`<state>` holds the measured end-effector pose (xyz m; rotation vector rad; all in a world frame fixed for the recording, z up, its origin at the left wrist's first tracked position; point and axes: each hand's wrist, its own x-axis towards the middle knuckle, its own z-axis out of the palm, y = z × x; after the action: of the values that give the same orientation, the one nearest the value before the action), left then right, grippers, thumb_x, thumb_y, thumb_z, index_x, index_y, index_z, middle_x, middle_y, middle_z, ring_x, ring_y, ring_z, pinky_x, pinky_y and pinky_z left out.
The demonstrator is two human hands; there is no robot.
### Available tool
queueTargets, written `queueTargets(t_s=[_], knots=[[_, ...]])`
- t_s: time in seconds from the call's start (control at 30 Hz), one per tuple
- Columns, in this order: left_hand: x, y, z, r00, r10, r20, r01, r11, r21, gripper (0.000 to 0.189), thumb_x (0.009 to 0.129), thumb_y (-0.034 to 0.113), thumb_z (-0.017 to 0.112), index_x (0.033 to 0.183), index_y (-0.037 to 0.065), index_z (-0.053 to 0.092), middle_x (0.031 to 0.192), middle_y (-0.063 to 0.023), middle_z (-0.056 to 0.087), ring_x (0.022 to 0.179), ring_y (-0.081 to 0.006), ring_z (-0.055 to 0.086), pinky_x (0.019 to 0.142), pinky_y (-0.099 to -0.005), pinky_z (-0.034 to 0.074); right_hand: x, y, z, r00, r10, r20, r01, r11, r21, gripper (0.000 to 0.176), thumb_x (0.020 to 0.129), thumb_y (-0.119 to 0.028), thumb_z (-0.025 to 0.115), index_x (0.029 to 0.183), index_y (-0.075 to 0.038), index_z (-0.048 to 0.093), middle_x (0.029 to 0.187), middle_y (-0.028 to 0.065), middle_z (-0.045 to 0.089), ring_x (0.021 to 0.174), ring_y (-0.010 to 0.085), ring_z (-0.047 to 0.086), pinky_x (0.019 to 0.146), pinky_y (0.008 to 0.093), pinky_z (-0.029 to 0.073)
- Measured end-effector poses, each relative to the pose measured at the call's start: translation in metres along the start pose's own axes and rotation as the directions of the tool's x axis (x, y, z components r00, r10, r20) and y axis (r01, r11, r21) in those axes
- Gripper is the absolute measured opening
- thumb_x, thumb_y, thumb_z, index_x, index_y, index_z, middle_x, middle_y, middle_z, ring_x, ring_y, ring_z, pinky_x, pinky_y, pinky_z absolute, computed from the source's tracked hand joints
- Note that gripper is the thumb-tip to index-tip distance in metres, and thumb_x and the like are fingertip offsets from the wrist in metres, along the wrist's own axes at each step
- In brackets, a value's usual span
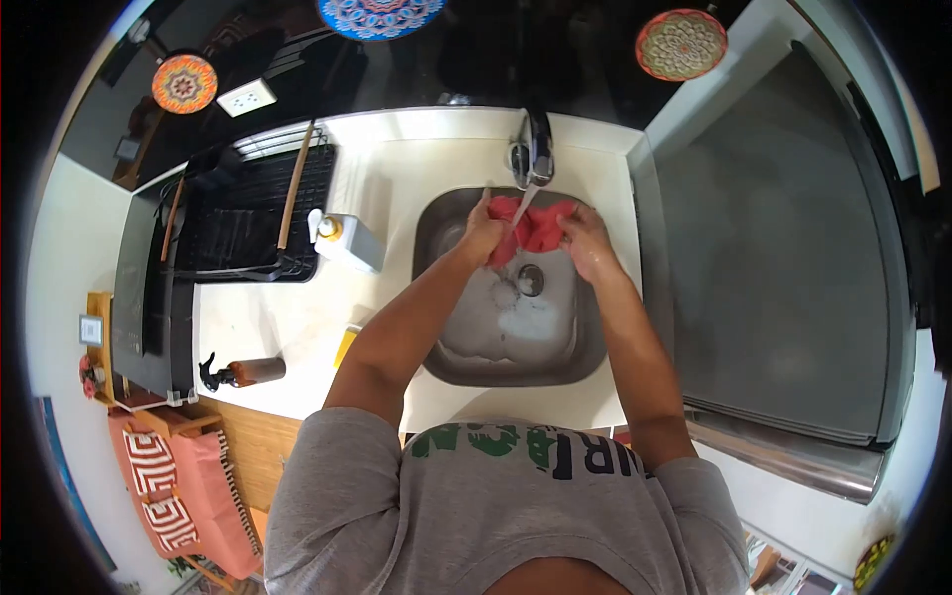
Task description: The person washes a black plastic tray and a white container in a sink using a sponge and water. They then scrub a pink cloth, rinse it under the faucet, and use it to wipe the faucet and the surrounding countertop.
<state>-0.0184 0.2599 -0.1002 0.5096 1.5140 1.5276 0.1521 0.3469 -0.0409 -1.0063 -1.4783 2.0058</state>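
Observation:
A wet red cloth (543, 232) is stretched between my two hands, over the far part of the steel sink (526, 325). My left hand (483, 236) grips the cloth's left side, and my right hand (587, 241) pinches its right side. Water runs from the black and chrome faucet (536, 149) onto the middle of the cloth. Below the cloth, the round drain (531, 280) shows, with some whitish suds or water around it. Parts of my fingers are hidden behind the cloth.
Left of the sink stand a white pump bottle (349, 244), a yellow sponge-like item (347, 345) partly behind my arm, and an amber spray bottle (248, 372). A black dish rack (253, 213) sits farther back. A large grey appliance, apparently a fridge (793, 258), borders the right side.

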Motion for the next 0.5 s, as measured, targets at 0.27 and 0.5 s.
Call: queueTargets(t_s=[0.27, 0.5], knots=[[-0.065, 0.044, -0.001, 0.977, 0.069, 0.204, -0.021, 0.973, -0.232, 0.084, 0.069, -0.004, 0.051, 0.141, 0.010, 0.011, 0.116, -0.0112, 0.050, 0.103, -0.0194, 0.050, 0.087, -0.0315, 0.042, -0.002, 0.036, 0.064, 0.745, 0.654, -0.133, -0.615, 0.750, 0.241, 0.043, 0.090, -0.035, 0.043, 0.120, -0.004, 0.044, 0.112, 0.0180, 0.053, 0.098, 0.0288, 0.056, 0.078, 0.0491, 0.049], [-0.054, -0.006, -0.038, 0.937, 0.000, 0.348, 0.292, 0.545, -0.786, 0.042, 0.082, 0.032, 0.047, 0.116, 0.008, 0.048, 0.115, -0.0120, 0.054, 0.105, -0.0262, 0.051, 0.091, -0.0408, 0.039, -0.007, 0.054, 0.075, 0.963, 0.265, 0.050, -0.244, 0.781, 0.575, 0.028, 0.090, -0.018, 0.042, 0.111, -0.002, 0.050, 0.109, 0.0137, 0.055, 0.094, 0.0272, 0.057, 0.081, 0.0434, 0.049]])
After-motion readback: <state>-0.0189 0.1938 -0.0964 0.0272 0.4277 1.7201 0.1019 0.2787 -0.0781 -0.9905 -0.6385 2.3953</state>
